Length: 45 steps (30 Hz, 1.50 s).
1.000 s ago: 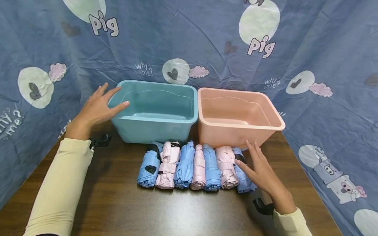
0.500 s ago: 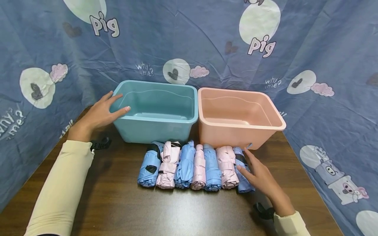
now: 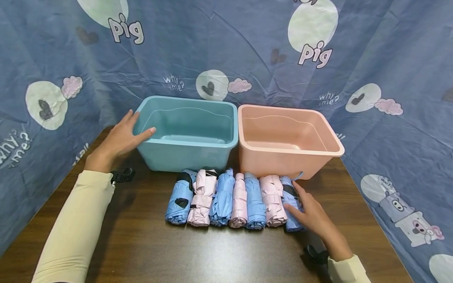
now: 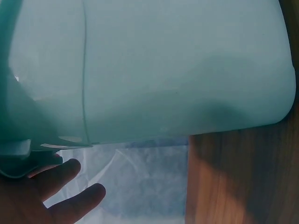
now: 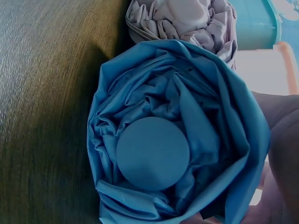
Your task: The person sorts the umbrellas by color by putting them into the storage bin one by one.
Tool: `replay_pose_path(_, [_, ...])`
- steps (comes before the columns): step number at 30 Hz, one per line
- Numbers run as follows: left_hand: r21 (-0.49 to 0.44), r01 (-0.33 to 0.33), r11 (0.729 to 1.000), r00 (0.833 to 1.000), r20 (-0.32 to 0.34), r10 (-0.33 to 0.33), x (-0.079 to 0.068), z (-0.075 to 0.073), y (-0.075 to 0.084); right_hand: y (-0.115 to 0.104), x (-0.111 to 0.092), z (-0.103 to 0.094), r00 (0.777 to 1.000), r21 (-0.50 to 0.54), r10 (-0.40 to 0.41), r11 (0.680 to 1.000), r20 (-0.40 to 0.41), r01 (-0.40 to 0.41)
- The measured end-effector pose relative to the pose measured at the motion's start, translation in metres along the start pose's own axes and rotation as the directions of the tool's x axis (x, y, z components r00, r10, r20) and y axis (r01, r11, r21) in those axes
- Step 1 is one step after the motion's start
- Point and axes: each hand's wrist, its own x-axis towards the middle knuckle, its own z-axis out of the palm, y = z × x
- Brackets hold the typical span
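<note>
Straight fingers of my left hand (image 3: 122,135) lie at the left end of the teal bin (image 3: 180,155), the thumb reaching across its front rim. In the left wrist view, two extended fingers (image 4: 77,200) show beside the bin's wall. My right hand (image 3: 313,214) grips the rightmost folded blue umbrella (image 3: 289,196), thumb on its near upper side and fingers along its right. A round blue cap (image 5: 153,153) fills the middle of its end in the right wrist view. Left of it lies a pink folded umbrella (image 3: 273,200) in a row of several blue and pink ones.
A peach bin (image 3: 279,161) stands right beside the teal one, behind the row. The umbrellas lie close together on the dark wooden table (image 3: 198,255). A blue printed cloth (image 3: 269,47) hangs behind the bins and along the right side.
My left hand has come down onto the teal bin's left end. The right hand has closed around the rightmost blue umbrella, whose strap now shows above the fingers. The bins stay put.
</note>
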Motion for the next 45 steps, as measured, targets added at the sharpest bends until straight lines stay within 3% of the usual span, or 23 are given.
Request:
replay_pose_path(9, [0.009,0.005,1.000,1.000,0.022,-0.005,-0.001,-0.002,0.001,0.003,0.003,-0.003,0.999,0.007,0.014,1.000,0.030,-0.015])
replay_pose_path(16, [-0.029,-0.027,0.999,1.000,-0.016,0.027,0.000,-0.001,-0.001,0.009,0.007,-0.003,0.997,0.019,0.061,0.998,0.055,-0.062])
replay_pose_path(32, [-0.079,-0.078,0.994,0.991,-0.119,0.068,0.000,0.006,-0.004,0.006,0.004,-0.003,0.978,0.071,0.206,0.976,0.008,-0.206])
replay_pose_path(45, [-0.080,-0.092,0.993,0.989,-0.122,0.082,0.001,0.007,-0.006,-0.007,-0.006,-0.024,0.977,0.084,0.199,0.978,-0.078,-0.193])
